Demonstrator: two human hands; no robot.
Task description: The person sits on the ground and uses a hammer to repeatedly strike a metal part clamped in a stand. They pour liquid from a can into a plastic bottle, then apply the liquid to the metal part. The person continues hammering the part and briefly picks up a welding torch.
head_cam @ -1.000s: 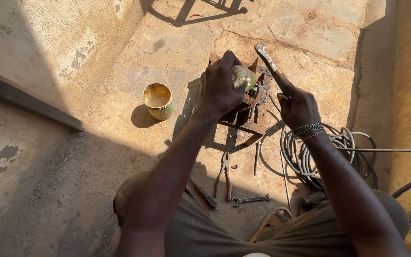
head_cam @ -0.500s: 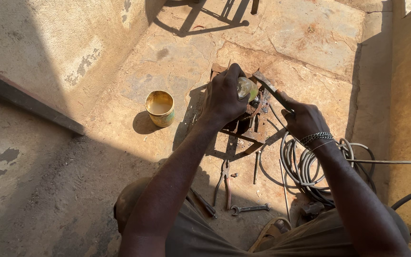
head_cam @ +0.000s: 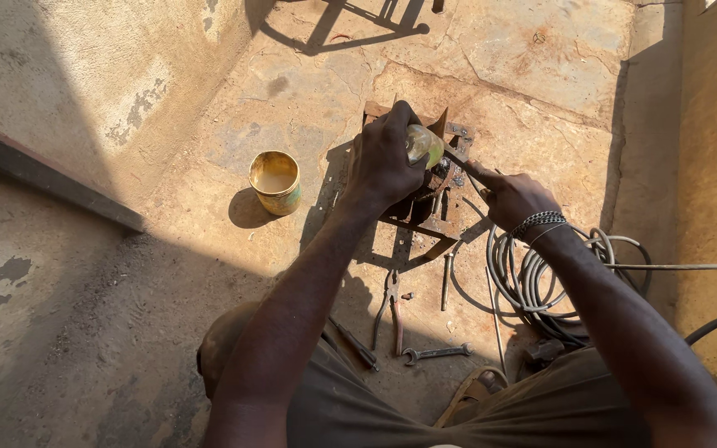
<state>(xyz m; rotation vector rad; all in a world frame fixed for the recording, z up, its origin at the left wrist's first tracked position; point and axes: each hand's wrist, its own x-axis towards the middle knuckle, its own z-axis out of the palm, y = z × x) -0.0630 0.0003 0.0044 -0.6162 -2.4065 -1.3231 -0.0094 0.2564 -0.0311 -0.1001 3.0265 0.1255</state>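
Two hands are at work over a rusty metal frame (head_cam: 425, 217) standing on the stone floor (head_cam: 541, 50). The left hand (head_cam: 383, 162) is closed around a small clear bottle (head_cam: 421, 146) with yellowish liquid, tipped on its side over the top of the frame. The right hand (head_cam: 512, 197), with a metal bracelet (head_cam: 538, 222) at the wrist, is closed on a thin dark tool (head_cam: 456, 159), its tip lying just beside the bottle's mouth; what kind of tool it is cannot be told.

State of the work, as a judgement: liquid from the bottle appears to be going onto the tool tip or onto the frame, so application is in hand, not finished. No wet or coated area can be made out on the frame, so how much is done cannot be told.

Lying unused on the floor near the person's knees: pliers (head_cam: 392, 309), a spanner (head_cam: 435, 353) and a loose metal rod (head_cam: 446, 280). A coiled cable (head_cam: 533, 278) lies under the right forearm. A gold-coloured tin can (head_cam: 275, 182), open at the top, stands well apart to the left of the frame.
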